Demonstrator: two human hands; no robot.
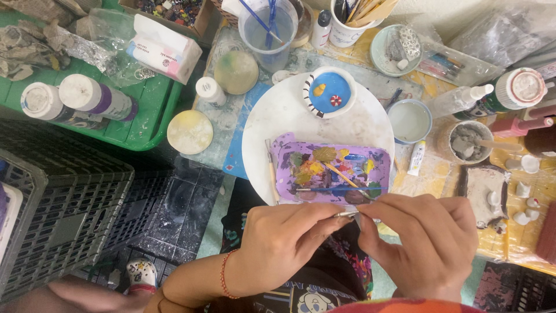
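Brush-cleaning step by the look of it: left hand (pixel 278 246) grips a thin metal-ferruled brush (pixel 346 214), right hand (pixel 425 240) fingers pinch its tip, just at 6 o'clock of the purple palette (pixel 382 156). Next move probably needs a gentle pull.

A thin metal-tipped brush (pixel 346 214) lies level, pinched at the plate's near edge.
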